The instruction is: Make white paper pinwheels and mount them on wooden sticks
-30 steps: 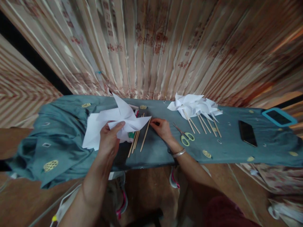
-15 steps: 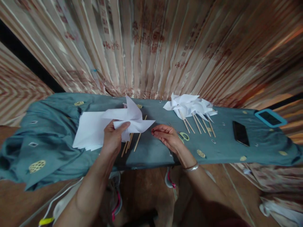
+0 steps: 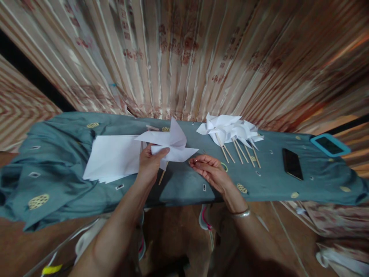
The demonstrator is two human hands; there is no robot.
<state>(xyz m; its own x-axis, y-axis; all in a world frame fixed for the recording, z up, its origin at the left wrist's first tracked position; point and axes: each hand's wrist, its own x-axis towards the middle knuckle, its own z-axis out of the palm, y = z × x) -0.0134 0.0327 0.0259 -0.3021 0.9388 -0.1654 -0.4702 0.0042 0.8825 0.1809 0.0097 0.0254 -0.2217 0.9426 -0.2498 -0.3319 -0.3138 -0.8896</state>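
My left hand point(image 3: 151, 159) is closed on a white paper pinwheel point(image 3: 177, 144), thumb on top near its middle. The blades are folded and stand up above the table. Just right of it, the fingertips of my right hand point(image 3: 209, 169) are pinched together on something tiny with a shiny spot, too small to name. The right fingertips look close to the pinwheel's right blade. A wooden stick point(image 3: 163, 174) shows below the pinwheel, partly hidden by it. Behind my right hand a green scissor handle point(image 3: 224, 166) is partly covered.
A stack of white paper point(image 3: 112, 157) lies at the left on the teal tablecloth point(image 3: 184, 188). Several white pinwheels on sticks point(image 3: 227, 129) are piled at the back right. Farther right are a black phone point(image 3: 292, 164) and a blue-framed tablet point(image 3: 330, 145). A pleated curtain point(image 3: 173, 57) hangs behind.
My left hand has moved right with the pinwheel, which now covers more of the sticks. My right hand has shifted slightly right, still pinched, and now hides more of the scissors.
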